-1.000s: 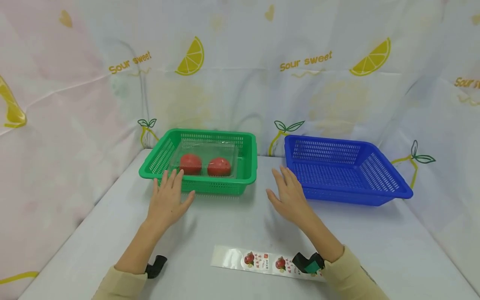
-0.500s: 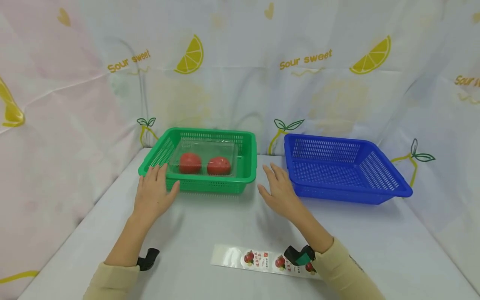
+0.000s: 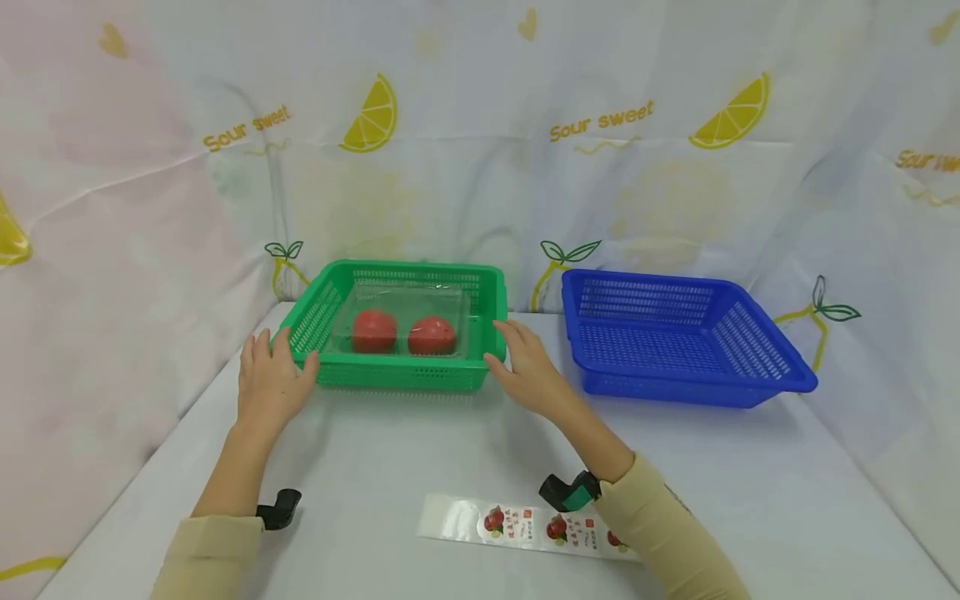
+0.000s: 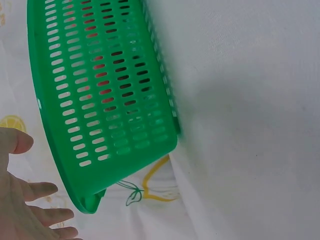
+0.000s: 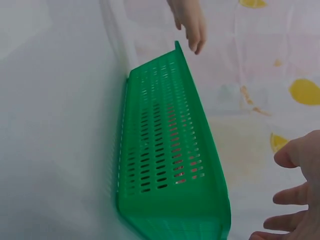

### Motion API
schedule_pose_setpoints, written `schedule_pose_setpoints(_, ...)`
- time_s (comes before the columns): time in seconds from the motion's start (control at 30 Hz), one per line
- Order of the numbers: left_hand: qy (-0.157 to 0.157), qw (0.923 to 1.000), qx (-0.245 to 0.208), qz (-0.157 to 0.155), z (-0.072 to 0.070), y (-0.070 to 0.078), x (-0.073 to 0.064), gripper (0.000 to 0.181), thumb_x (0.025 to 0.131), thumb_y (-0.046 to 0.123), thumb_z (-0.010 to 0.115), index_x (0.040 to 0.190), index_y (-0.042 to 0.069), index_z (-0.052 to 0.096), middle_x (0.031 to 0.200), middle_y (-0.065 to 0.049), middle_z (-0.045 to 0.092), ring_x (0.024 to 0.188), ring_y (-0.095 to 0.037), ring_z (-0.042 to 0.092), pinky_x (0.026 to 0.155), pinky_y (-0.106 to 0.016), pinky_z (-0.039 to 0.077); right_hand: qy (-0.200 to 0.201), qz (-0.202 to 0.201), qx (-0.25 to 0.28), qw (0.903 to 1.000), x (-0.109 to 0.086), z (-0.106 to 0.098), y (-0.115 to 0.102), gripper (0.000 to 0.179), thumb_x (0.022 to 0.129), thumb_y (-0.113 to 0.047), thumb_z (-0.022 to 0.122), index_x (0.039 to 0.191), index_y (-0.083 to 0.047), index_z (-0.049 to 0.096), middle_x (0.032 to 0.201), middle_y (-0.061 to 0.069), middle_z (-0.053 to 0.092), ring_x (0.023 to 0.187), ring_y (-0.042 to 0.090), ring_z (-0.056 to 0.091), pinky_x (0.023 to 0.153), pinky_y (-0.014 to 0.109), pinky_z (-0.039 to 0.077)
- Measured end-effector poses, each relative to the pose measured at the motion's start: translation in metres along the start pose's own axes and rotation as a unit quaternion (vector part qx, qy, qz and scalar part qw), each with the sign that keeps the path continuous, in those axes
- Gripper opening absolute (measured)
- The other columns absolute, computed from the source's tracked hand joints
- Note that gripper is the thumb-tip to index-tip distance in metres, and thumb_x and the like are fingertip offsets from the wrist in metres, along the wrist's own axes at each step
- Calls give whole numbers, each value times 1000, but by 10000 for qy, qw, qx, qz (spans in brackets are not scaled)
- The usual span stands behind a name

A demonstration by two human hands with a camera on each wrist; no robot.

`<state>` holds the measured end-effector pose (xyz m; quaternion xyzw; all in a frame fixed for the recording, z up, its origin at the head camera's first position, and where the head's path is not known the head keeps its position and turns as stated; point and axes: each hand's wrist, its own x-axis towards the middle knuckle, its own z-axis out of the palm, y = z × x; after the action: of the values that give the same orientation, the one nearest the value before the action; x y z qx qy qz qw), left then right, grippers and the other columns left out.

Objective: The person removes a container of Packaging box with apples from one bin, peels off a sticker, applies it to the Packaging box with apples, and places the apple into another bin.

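Observation:
On the table stands a green plastic basket point(image 3: 405, 371) with slotted walls. Inside it lies a clear plastic box point(image 3: 405, 296) with two round red fruits point(image 3: 374, 332), their kind hard to tell. At the basket's left front corner is my left hand point(image 3: 272, 383), fingers spread; in the left wrist view the fingers point(image 4: 50, 216) stand apart from the rim. My right hand point(image 3: 528, 371) is beside the basket's right front corner, thumb and fingers extended. A gap shows between that hand point(image 5: 300, 195) and the rim in the right wrist view. Neither hand holds anything.
To the right stands a blue plastic basket point(image 3: 690, 383) with nothing visible inside. A strip of fruit-printed stickers point(image 3: 517, 525) lies near the front, partly covered by my right sleeve point(image 3: 667, 533). A printed curtain point(image 3: 465, 192) hangs behind the white table point(image 3: 420, 450).
My left hand has moved left from in front of the green basket to its left corner. My right hand has moved left, away from the blue basket, to the green basket's right corner.

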<state>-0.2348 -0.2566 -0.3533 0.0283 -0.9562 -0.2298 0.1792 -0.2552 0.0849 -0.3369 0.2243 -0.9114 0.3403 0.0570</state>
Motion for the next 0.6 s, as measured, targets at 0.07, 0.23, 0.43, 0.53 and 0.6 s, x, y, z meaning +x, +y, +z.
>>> schedule_pose_setpoints(0.07,-47,9999,-105,-127,-1,-4,1,63,95,32,38,134,-16,23,136,-41,14,129,-53,3,99,-64,11,-34,0,68,10000,5,2,-2,55,95,-28,46,141,-2,29,144,21,25,133,33,22,104,49,23)
schedule_pose_setpoints(0.23,-73,9988,-286,-383,-2,-13,3,64,95,32,36,136,-15,19,135,-41,15,126,-54,9,94,-66,16,-88,-27,39,9999,15,8,1,54,95,-26,47,139,-1,31,142,19,30,131,31,26,105,44,24)
schedule_pose_setpoints(0.43,-230,9961,-504,-686,-4,-15,6,68,95,35,33,140,-11,11,136,-39,13,118,-58,24,83,-68,30,-176,-96,16,9998,24,11,4,53,94,-25,48,138,2,33,141,19,32,130,31,29,104,43,26)
schedule_pose_setpoints(0.53,-375,9940,-631,-811,-3,-14,8,70,95,38,32,141,-8,7,137,-38,13,115,-58,28,81,-68,31,-221,-53,-56,9997,28,11,3,51,95,-25,48,136,2,36,142,19,30,131,32,29,104,44,26)
schedule_pose_setpoints(0.6,-472,9923,-699,-906,-2,-13,11,70,95,39,31,142,-7,6,137,-38,15,116,-58,29,82,-68,31,-259,-62,-91,9996,30,11,2,50,94,-24,48,135,2,37,143,20,29,131,33,29,103,45,26)
